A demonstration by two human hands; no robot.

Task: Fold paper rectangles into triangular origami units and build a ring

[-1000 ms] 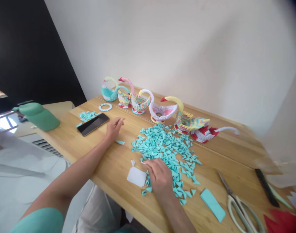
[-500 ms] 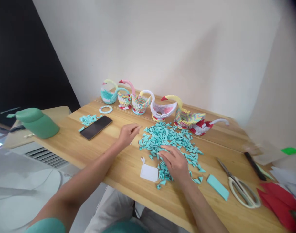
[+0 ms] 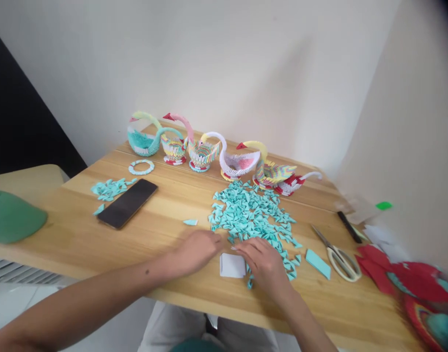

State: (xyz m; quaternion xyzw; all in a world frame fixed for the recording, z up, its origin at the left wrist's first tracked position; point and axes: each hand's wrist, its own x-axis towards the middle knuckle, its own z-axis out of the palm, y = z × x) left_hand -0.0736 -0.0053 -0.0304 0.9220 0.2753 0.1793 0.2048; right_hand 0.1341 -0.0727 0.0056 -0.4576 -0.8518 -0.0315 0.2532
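My right hand (image 3: 263, 261) is closed at the front edge of the pile of teal folded paper triangles (image 3: 246, 210). Its thumb and forefinger pinch a small white folded paper piece (image 3: 234, 248). Just left of it, my left hand (image 3: 202, 250) is blurred, its fingers curled together; whatever they hold is hidden. Below and between the hands lies a small stack of white paper (image 3: 232, 266), partly beside the right fingers. A short teal piece with a white end (image 3: 190, 222) lies alone on the wooden table, left of the pile.
Several paper swans (image 3: 240, 159) stand along the back. To the left are a phone (image 3: 128, 204), a paper ring (image 3: 141, 167), a small teal heap (image 3: 110, 188) and a green container (image 3: 13, 217). Scissors (image 3: 339, 256), teal strips (image 3: 318, 264) and red paper (image 3: 378, 266) lie right.
My left hand has come down and right, beside my right hand, uncovering the short teal piece. The white folded piece by the stack is now in my right fingers. The view has shifted rightward.
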